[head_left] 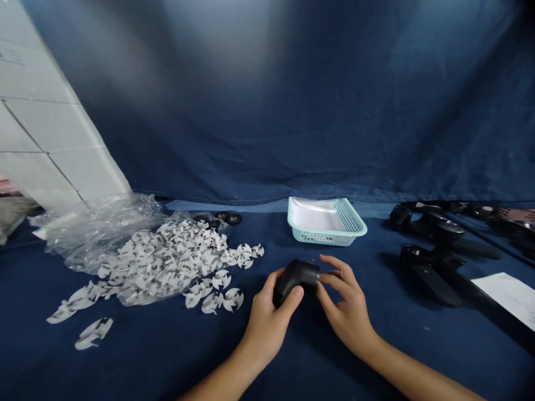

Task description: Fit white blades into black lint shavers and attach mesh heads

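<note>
black elbow piece (pixel 296 278) clasped by left fingers (pixel 288 301), right fingers (pixel 330 284) at its end, basket (pixel 328 239) beyond

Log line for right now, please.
left hand: grips black curved part | right hand: fingers at its end | white pieces: heaped left

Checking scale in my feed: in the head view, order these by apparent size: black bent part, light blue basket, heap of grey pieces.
1. Heap of grey pieces
2. Light blue basket
3. Black bent part, partly covered by the left hand

Apparent size only; their distances differ.
</note>
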Tool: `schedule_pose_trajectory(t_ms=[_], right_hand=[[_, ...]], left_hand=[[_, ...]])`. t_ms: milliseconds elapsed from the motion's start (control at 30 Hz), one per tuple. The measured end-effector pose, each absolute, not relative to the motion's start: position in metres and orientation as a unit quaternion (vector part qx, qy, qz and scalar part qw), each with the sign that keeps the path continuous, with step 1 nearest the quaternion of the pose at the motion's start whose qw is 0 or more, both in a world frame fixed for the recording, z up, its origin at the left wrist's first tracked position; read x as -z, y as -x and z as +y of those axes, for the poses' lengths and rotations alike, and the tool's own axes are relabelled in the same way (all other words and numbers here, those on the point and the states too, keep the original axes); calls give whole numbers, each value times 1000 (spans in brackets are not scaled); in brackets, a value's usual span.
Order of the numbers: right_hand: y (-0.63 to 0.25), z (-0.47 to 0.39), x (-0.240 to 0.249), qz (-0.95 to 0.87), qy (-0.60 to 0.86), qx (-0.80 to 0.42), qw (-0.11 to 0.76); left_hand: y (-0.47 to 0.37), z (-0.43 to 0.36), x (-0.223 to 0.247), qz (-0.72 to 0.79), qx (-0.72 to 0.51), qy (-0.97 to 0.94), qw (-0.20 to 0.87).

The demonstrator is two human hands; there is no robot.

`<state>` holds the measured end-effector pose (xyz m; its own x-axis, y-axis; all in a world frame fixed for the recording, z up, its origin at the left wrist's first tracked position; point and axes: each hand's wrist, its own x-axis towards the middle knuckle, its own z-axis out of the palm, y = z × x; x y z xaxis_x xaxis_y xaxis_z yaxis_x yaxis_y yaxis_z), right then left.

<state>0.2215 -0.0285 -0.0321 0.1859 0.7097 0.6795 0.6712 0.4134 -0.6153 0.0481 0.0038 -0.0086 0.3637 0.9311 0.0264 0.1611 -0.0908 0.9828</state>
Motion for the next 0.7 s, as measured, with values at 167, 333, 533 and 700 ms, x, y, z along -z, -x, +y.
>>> schedule_pose_trajectory(t_ms=[167, 333, 533, 700], right_hand=[[-222, -28, 33, -632, 541, -29, 555], [-220, -28, 34, -632, 549, -47, 545], [-220, -29, 32, -644, 539, -102, 532], [-222, -29, 34, -658, 528, -117, 524]], left_hand=[[-47, 4, 8, 417, -378, -656, 503], [-49, 3, 4, 400, -387, -671, 490], [-46, -2, -1, 400, -394, -715, 416], [-44, -5, -1, 395, -396, -743, 366]])
